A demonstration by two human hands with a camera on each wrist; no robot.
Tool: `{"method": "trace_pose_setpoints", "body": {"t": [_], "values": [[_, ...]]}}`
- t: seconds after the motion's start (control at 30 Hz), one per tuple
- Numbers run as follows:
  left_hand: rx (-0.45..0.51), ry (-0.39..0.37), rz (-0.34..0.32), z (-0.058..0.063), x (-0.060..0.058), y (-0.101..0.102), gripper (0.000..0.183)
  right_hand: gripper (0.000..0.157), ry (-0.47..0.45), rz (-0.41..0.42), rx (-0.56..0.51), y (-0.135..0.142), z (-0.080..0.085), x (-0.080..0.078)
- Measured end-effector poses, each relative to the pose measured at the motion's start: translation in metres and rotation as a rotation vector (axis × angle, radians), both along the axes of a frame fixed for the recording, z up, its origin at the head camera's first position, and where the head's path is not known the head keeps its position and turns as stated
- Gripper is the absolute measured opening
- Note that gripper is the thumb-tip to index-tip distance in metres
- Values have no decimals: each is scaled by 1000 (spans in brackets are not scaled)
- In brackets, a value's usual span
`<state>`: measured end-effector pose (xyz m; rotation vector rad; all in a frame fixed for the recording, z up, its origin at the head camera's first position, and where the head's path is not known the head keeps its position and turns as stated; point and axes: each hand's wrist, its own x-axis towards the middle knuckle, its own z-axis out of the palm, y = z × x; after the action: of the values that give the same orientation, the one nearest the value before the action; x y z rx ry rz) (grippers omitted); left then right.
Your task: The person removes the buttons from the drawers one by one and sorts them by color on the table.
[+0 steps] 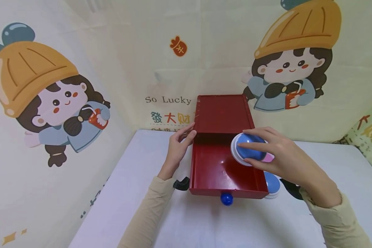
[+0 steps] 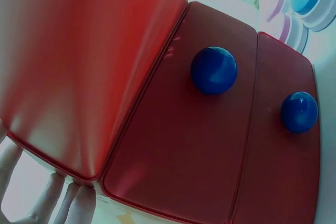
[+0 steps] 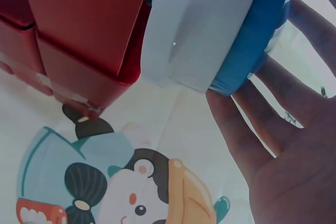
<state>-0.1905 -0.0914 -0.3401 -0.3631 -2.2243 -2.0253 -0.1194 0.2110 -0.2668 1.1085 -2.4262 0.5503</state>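
A red drawer cabinet [image 1: 224,113] stands on the table with its top drawer [image 1: 210,172] pulled out, a blue knob [image 1: 226,199] on the drawer's front. Over the drawer's right side, my right hand [image 1: 285,155] grips a white jar with a blue lid [image 1: 251,147], which is tilted. The right wrist view shows fingers curved round the jar's blue lid [image 3: 252,35]. My left hand [image 1: 179,146] touches the cabinet's left side with extended fingers. Two closed drawers with blue knobs [image 2: 214,70] appear beneath the open one in the left wrist view.
Right of the cabinet stand another blue-lidded white jar [image 1: 272,184] and pink-lidded jars [image 2: 283,27], partly hidden. A printed cloth [image 1: 161,69] with cartoon figures rises directly behind the cabinet. The white table [image 1: 161,220] extends toward me.
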Motion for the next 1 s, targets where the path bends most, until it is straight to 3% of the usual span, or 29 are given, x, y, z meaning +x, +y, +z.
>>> {"method": "trace_pose_setpoints", "body": {"t": [0.07,0.47,0.7,1.0], "values": [[1,1,1,5,4,1,42,56,2,0,-1,2,0,0],[0,3,0,5,3,1,41,56,23,-29,-3,14,0,4],[10,5,-2,-19,-13,-3,42,59,42,-47,-1,22,-2,6],[11,44,6,-24,-15,-3,39,57,42,-98,8,31,-5,9]]}}
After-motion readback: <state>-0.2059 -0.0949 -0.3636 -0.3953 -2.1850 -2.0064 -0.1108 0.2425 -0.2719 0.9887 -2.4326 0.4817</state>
